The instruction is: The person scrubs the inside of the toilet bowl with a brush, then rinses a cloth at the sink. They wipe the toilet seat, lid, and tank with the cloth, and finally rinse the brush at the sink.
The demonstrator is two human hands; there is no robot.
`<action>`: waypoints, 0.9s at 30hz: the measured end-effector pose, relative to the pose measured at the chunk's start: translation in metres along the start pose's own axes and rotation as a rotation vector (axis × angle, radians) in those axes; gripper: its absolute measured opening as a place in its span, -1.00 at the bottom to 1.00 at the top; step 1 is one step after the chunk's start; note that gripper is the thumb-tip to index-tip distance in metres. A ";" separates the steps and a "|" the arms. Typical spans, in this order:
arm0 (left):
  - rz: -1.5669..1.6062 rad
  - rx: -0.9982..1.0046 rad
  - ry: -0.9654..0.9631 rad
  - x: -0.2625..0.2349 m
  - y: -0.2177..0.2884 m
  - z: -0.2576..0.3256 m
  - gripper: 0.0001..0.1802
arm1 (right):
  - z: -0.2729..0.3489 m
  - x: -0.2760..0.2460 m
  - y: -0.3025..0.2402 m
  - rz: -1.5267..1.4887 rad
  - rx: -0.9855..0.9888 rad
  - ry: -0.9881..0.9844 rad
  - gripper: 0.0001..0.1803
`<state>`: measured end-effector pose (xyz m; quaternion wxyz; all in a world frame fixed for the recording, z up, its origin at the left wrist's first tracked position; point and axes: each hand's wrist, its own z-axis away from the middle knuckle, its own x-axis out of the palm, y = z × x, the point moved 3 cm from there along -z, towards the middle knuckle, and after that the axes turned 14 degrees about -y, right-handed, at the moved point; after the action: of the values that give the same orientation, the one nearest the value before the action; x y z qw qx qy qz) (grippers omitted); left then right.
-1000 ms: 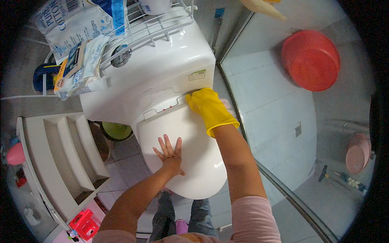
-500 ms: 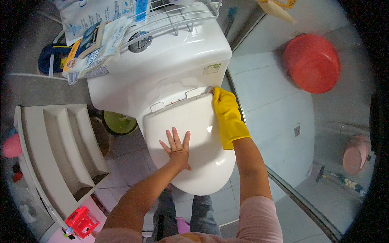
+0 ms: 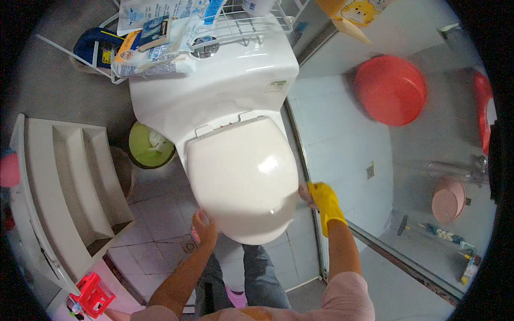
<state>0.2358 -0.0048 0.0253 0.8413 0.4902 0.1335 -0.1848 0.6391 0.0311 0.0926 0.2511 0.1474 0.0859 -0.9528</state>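
Observation:
The white toilet lid (image 3: 241, 176) lies down over the bowl, below the white cistern (image 3: 214, 80). My right hand (image 3: 324, 200), in a yellow rubber glove, is closed beside the lid's right edge. A small greyish-brown wad (image 3: 306, 196) shows at its fingers, too blurred to name. Near the lower left edge of the lid is my bare left hand (image 3: 207, 229), its fingers loosely bent and nothing seen in them. Part of its fingers is hidden.
A white wire rack (image 3: 257, 24) with soft packs (image 3: 160, 53) stands on the cistern. Left are a green bin (image 3: 140, 152) and a pale shelf unit (image 3: 69, 182). Right runs a glass partition's metal rail (image 3: 385, 259); beyond it sit a red basin (image 3: 391, 88) and a pink basin (image 3: 448, 200).
My left hand has left the lid's top and moved down to its left edge. My gloved right hand has come from the hinge corner down along the right side. The view has shifted slightly.

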 end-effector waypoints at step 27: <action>1.412 -0.869 -0.358 0.073 -0.168 0.072 -0.77 | 0.050 0.214 0.161 0.910 -0.834 -0.350 -0.72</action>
<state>0.2300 -0.1571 -0.0995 0.8813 0.0550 -0.2798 0.3769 0.5307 -0.2165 0.0559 0.6769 -0.0985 0.3359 -0.6476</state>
